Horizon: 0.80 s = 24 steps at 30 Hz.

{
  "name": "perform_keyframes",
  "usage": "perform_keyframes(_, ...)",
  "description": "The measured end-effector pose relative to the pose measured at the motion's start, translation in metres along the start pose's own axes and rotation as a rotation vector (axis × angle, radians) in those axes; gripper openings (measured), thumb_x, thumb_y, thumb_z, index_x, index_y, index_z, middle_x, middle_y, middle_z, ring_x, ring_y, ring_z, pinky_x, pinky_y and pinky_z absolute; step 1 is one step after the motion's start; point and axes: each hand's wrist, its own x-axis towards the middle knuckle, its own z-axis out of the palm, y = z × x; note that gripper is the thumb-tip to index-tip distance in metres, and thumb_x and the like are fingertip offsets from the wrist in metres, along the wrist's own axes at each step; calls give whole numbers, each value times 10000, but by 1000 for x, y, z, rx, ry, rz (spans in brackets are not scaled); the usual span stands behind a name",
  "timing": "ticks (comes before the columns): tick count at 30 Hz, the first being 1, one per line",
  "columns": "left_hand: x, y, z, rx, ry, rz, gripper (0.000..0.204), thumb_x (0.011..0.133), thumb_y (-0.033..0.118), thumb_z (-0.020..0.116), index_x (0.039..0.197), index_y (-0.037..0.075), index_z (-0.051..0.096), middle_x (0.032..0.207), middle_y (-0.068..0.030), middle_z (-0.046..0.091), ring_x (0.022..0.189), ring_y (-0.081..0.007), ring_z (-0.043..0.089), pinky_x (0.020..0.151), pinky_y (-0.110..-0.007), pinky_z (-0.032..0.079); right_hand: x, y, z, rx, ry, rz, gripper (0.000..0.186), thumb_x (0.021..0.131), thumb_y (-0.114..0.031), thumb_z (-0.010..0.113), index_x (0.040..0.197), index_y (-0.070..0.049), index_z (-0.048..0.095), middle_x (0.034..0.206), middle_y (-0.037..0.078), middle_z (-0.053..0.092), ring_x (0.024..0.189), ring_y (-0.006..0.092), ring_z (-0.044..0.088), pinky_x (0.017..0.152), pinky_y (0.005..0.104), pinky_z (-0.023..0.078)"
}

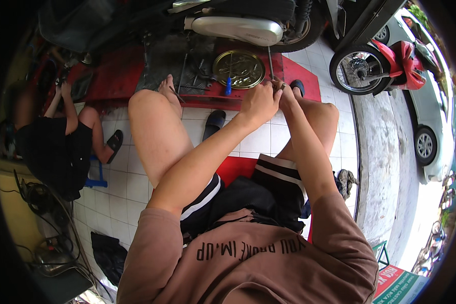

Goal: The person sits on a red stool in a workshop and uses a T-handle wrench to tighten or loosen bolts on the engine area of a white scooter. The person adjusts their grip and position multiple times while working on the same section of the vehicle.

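My left hand (260,105) and my right hand (286,95) meet in front of my knees, fingers closed. Both are at the lower end of a long, thin metal tool (270,62), whose handle they hide. Its shaft runs up to the silver side cover (238,30) of a motorbike; where its tip sits is too small to tell. Just left of my hands lies a round gold-coloured tray (217,71). A screwdriver with a blue handle (228,86) rests across the tray's near rim.
A red platform (300,78) with a dark mat (157,66) bears the motorbike and several loose tools. At left, a person in black (50,147) works on something. A red motorbike (405,66) and a pale car (433,126) stand at right. A dark sandal (214,124) lies between my feet.
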Motion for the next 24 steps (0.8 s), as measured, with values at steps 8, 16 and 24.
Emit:
perform_keyframes(8, 16, -14, 30, -26, 37, 48, 420, 894, 260, 547, 1120, -92, 566, 867, -321, 616, 830, -450, 614, 762, -489, 499, 40, 31, -21, -184, -82, -195, 495, 843, -87, 501, 1307, 44, 388, 894, 91, 555, 734, 173, 574, 615, 308, 496)
perform_keyframes(16, 26, -12, 35, -70, 123, -48, 255, 893, 192, 536, 921, -51, 606, 813, -301, 610, 804, -475, 588, 711, -532, 460, -11, 8, 11, -490, 87, -11, 389, 910, -285, 495, 1110, 41, 567, 859, 84, 605, 783, 178, 577, 647, 327, 460)
perform_keyframes(24, 24, -4, 30, -109, 57, -72, 278, 880, 211, 553, 887, -58, 623, 799, -303, 617, 810, -466, 602, 719, -507, 479, -33, 23, -2, -832, 67, -179, 446, 973, -353, 316, 1048, -27, 611, 695, 66, 610, 531, 151, 548, 448, 294, 388)
